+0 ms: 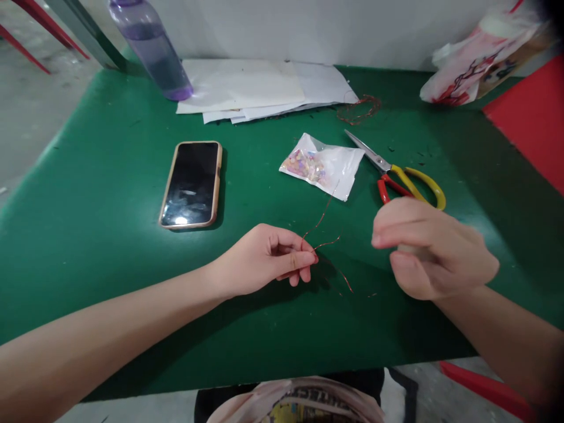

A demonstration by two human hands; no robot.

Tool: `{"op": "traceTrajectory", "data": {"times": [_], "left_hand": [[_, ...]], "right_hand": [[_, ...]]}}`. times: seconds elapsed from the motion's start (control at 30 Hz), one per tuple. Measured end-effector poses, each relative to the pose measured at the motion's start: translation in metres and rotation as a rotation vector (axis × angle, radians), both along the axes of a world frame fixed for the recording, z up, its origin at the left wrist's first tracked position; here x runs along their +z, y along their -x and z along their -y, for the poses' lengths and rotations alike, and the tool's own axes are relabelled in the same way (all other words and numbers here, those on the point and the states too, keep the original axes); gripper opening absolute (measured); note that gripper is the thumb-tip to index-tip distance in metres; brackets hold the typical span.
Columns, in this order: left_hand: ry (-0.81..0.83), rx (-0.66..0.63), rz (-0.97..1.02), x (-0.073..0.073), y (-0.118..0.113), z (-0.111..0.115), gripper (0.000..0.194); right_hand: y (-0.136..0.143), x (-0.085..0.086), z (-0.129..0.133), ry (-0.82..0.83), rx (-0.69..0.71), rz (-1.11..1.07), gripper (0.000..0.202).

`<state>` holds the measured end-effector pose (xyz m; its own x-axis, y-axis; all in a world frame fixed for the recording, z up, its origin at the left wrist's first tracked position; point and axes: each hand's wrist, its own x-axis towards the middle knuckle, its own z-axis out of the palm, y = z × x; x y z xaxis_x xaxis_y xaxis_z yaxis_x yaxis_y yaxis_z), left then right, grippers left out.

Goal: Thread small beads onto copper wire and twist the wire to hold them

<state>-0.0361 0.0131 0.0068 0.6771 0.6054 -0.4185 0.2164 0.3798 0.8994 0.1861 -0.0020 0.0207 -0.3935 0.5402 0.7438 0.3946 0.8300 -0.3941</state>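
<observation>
Near the middle of the frame, above the green counter point(110, 247), pinching a thin copper wire point(325, 244) in the left hand point(282, 258), grip pressed together at thumb and forefinger, with loose ends splaying up and right. At right of the frame, holding the right hand point(436, 247) curled and well apart from the wire; too blurred to tell its grip as bare or closed on something. Likely to lose the wire from so small a pinch if tugged sideways, and perhaps to kink or snap it with too sharp a bend. Possible also to snag the long upper end on the packet of beads point(306, 166), given their overlap in view, and to drag the packet or spill beads if unsealed. Possible to knock the scissors point(381, 163) askew with the right knuckles, so near the handles. Hidden behind the left thumb: the meeting of the strands, so impossible to count as one wire or several. Covered by the right hand: part of the red handle. Hard to make out: tiny reddish specks at lower centre, perhaps offcuts. Cut off by the upper edge: top of the purple water bottle point(152, 53).
</observation>
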Motion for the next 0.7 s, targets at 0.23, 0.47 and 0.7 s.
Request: {"op": "traceTrajectory", "data": {"times": [0.23,0.47,0.7], "left_hand": [[-0.116,0.092,-0.047,0.002,-0.003,0.008,0.015],[-0.151,0.114,-0.067,0.0,-0.006,0.008,0.014],[-0.168,0.112,-0.082,0.001,-0.008,0.009,0.013]], "right_hand": [[0.013,-0.005,0.01,0.244,-0.081,0.413,0.011],[0.018,-0.014,0.018,0.312,-0.064,0.537,0.015],[0.036,-0.02,0.035,0.283,-0.348,0.722,0.016]]}}
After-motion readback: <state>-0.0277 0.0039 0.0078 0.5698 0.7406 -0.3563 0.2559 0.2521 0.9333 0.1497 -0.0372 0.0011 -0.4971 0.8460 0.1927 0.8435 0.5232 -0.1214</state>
